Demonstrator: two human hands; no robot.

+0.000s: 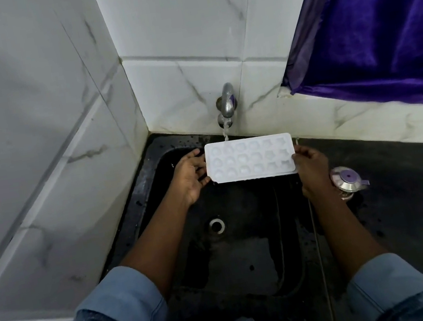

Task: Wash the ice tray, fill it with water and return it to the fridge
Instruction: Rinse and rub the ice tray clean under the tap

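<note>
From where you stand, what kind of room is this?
Likely a home kitchen's washing corner: a wall tap runs into a dark sink between tiled walls, with an ice tray held beneath.

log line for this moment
ice tray under running tap, over sink | left hand grips left end | right hand grips right end

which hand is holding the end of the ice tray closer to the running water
The left hand: it holds the end of the ice tray nearest the stream from the tap. The right hand holds the opposite end, away from the water.
</note>
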